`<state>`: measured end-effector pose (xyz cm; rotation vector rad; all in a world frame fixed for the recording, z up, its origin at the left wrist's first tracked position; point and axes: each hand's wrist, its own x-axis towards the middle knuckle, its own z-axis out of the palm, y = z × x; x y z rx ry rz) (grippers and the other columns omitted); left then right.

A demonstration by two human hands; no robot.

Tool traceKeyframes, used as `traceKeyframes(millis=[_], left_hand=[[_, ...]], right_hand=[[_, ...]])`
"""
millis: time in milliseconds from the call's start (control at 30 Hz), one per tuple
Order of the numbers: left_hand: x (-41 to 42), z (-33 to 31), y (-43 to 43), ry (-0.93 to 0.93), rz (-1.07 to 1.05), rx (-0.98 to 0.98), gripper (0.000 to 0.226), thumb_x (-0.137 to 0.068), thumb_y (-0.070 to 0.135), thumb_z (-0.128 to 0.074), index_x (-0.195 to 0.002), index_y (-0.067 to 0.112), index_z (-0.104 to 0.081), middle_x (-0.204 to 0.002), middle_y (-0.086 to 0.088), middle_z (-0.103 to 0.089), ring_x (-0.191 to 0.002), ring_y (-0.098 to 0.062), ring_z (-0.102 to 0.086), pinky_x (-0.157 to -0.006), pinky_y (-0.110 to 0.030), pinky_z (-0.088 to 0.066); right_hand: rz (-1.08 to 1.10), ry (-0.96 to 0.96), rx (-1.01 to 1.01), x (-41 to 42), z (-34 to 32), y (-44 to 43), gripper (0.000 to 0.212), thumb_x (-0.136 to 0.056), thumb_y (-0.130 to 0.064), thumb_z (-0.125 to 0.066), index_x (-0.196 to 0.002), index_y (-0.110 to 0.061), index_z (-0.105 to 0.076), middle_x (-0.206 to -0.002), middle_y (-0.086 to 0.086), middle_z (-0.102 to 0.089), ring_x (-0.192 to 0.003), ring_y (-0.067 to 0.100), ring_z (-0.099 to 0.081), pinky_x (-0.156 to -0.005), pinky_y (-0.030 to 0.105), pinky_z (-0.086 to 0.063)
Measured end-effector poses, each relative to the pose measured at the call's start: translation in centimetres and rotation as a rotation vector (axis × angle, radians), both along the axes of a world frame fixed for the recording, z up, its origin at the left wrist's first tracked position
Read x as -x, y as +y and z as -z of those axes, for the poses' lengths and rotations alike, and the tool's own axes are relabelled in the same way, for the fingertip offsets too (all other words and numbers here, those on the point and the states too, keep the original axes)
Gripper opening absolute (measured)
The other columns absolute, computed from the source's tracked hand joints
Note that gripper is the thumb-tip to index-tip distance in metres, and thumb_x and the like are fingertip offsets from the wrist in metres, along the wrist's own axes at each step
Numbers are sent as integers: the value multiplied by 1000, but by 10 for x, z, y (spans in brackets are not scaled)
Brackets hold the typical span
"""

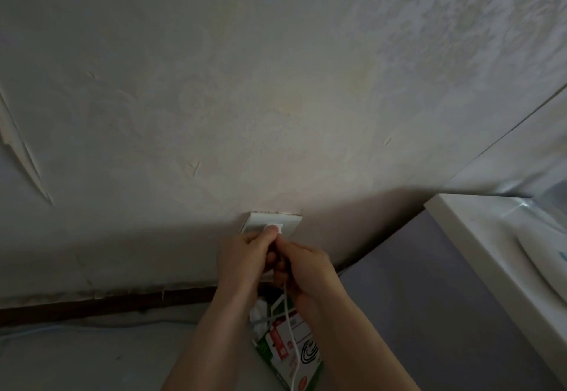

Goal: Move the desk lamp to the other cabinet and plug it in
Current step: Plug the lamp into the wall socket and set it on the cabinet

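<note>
A white wall socket (285, 221) sits low on the pale wallpapered wall. A small white plug (274, 227) is pressed against its face, pinched by the fingertips of my left hand (245, 255). My right hand (302, 268) is closed just beside it, gripping the white cable (290, 329) that hangs down from the plug toward the floor. Both hands touch each other at the socket. The lamp itself is out of view.
A white cabinet (478, 255) with its purple-shaded side stands at the right, close to my right arm. A green, red and white box (288, 350) and crumpled paper lie on the floor below the hands. A dark skirting strip (107, 304) runs along the wall's foot.
</note>
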<state>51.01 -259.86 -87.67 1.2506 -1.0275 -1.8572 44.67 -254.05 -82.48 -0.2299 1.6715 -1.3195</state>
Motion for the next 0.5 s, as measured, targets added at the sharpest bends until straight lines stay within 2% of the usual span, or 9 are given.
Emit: traceKeyframes(millis=[133, 200, 400, 500], left_hand=[[0, 0, -3, -22, 16, -5, 31, -77, 36, -70, -54, 16, -73, -50, -7, -63, -53, -22, -64, -62, -33, -55], [1, 3, -4, -19, 15, -21, 31, -78, 36, -71, -54, 16, -72, -51, -7, -63, -49, -19, -62, -57, -30, -53], [3, 6, -8, 19, 69, -64, 26, -82, 32, -68, -60, 17, -70, -42, 3, -59, -38, -11, -57, -49, -23, -42], [3, 4, -5, 32, 61, -77, 22, -84, 30, -66, -70, 14, -71, -48, 0, -64, -40, -11, -58, -47, -23, -43]], right_hand=[[2, 3, -4, 1, 0, -2, 25, -92, -15, -63, -78, 5, -69, -53, 7, -57, -41, 11, -44, -43, 21, -38], [18, 6, -16, 2, 1, -4, 25, -91, -15, -63, -77, 5, -69, -53, 8, -58, -41, 11, -46, -46, 23, -41], [7, 9, -6, 2, 0, -3, 27, -91, -18, -64, -75, 2, -70, -59, 9, -62, -43, 9, -52, -45, 19, -47], [17, 54, -6, -4, -2, -2, 29, -92, -21, -63, -73, -1, -70, -55, 7, -61, -41, 11, -51, -46, 22, -45]])
